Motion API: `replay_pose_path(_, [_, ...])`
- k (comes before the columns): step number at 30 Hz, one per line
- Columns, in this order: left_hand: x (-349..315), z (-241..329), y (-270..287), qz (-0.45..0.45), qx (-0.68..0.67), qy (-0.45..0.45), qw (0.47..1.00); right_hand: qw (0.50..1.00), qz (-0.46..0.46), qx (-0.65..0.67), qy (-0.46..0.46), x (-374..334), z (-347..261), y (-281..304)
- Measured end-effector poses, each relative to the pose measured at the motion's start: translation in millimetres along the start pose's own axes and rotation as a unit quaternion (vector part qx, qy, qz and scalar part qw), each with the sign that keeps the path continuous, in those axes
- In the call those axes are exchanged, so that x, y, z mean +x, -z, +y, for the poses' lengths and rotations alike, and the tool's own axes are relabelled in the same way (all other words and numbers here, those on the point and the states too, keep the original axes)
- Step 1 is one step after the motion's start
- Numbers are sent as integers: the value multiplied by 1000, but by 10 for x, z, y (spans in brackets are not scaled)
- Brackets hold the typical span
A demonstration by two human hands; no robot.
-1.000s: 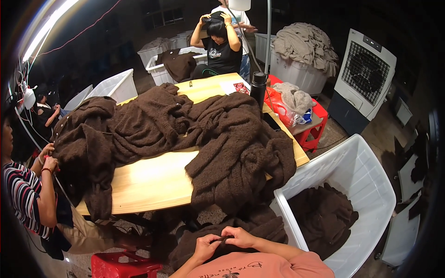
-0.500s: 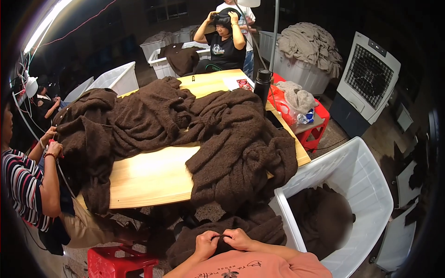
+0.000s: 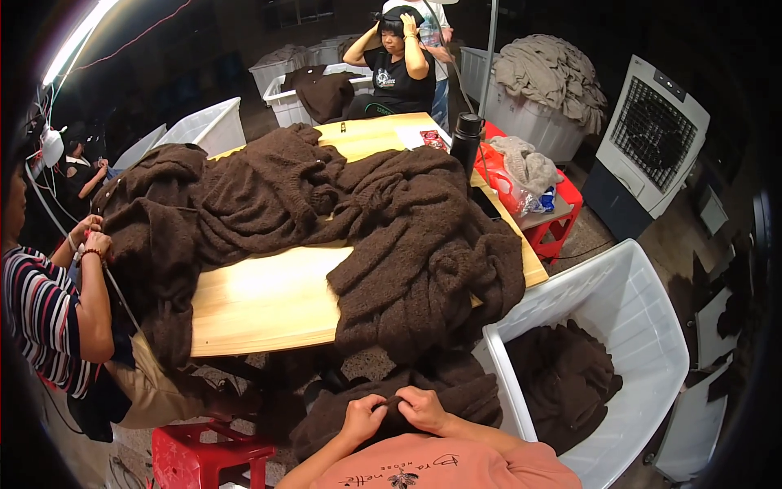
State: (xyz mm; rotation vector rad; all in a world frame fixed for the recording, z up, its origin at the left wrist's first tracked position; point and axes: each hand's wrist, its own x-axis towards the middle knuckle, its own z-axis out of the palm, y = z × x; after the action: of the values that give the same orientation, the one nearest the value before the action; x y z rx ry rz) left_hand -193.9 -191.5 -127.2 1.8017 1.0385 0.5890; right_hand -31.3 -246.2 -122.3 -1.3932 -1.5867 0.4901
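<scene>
A dark brown knitted garment lies across my lap, below the table's front edge. My left hand pinches a bit of its fabric between thumb and curled fingers. Close beside it, my right hand also grips the same knit, with a small gap between the two hands. The fingertips are partly buried in the brown cloth. More brown knitwear is heaped on the wooden table in front of me, with part hanging over the near edge.
To my right stands a white plastic bin holding brown knitwear. A red stool is at lower left. Co-workers sit at the table's left side and far end. A black bottle stands on the far right corner; an air cooler stands beyond.
My hands have moved slightly apart and up a little on the garment. The view has shifted slightly. The co-worker at the left has drawn both hands closer together.
</scene>
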Motion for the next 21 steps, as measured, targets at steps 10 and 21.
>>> replay_pose_path(10, [-75, -106, 241, 10, 8, 7, 1000, 964, -238, -105, -62, -5, 300, 422])
replay_pose_path(21, [-84, 75, 207, -51, -140, 31, 988, 959, -226, 169, -6, 128, 76, 116])
